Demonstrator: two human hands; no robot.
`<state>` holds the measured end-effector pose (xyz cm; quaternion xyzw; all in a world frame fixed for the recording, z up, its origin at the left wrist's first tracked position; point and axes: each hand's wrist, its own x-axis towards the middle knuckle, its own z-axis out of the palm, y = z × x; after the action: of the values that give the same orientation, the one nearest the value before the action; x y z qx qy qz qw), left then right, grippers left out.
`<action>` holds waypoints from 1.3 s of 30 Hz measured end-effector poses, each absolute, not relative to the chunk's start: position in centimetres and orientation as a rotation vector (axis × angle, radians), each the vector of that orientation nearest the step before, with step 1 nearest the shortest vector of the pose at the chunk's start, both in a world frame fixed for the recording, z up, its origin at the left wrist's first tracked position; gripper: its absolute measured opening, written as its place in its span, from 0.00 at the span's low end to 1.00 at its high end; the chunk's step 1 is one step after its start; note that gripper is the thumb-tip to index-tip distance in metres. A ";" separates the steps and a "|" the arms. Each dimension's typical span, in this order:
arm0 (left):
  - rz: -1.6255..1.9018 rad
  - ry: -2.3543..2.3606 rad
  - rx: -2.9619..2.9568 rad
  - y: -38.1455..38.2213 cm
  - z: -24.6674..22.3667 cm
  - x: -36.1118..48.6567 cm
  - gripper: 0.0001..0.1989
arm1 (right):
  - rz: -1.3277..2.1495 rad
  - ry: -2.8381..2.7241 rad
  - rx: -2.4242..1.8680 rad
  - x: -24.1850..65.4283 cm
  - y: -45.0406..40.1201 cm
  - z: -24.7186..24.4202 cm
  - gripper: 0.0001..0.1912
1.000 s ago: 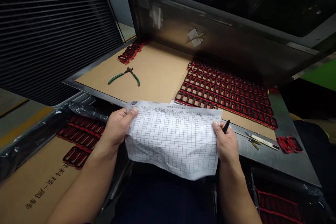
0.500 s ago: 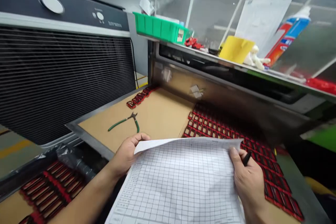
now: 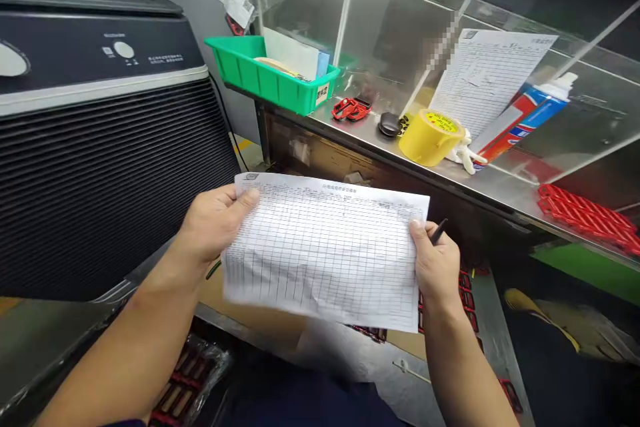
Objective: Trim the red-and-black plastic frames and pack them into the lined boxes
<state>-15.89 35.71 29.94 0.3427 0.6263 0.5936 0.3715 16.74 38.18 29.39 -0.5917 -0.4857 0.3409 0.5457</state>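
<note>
A white sheet printed with a grid table [image 3: 325, 247] is stretched between my two hands over the work table. My left hand [image 3: 215, 220] pinches its upper left edge, thumb on top. At the upper right edge, my right hand [image 3: 437, 263] grips the paper between thumb and fingers. A black pen [image 3: 439, 231] also sticks up out of my right hand. Behind the sheet, most of the table and the red parts [image 3: 467, 300] are hidden. Only a bit of a green plier handle [image 3: 213, 269] shows beside my left wrist.
On the shelf stand a green bin [image 3: 270, 77], red parts [image 3: 351, 109], yellow tape [image 3: 431, 138], a leaning paper [image 3: 493, 73] and a spray can [image 3: 525, 121]. A black slatted machine [image 3: 110, 173] stands left. More red parts [image 3: 183, 387] lie at lower left.
The view has shifted. Both hands have raised the sheet and spread it flatter, so its top edge and heading now show. It now covers most of the pliers and the red parts.
</note>
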 end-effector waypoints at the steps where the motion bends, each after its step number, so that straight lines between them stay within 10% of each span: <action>1: 1.505 1.627 0.899 35.8 30.5 -16.4 0.08 | 0.826 -1.142 -1.392 16.4 38.2 29.5 0.25; 39: 1.438 1.440 1.559 38.1 31.5 -20.9 0.19 | 0.277 -1.042 -1.454 12.0 36.3 28.0 0.28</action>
<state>-20.91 38.10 31.52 0.5828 0.5383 0.5378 0.2852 12.02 36.32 27.97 -0.6318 -0.4528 0.1205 0.6175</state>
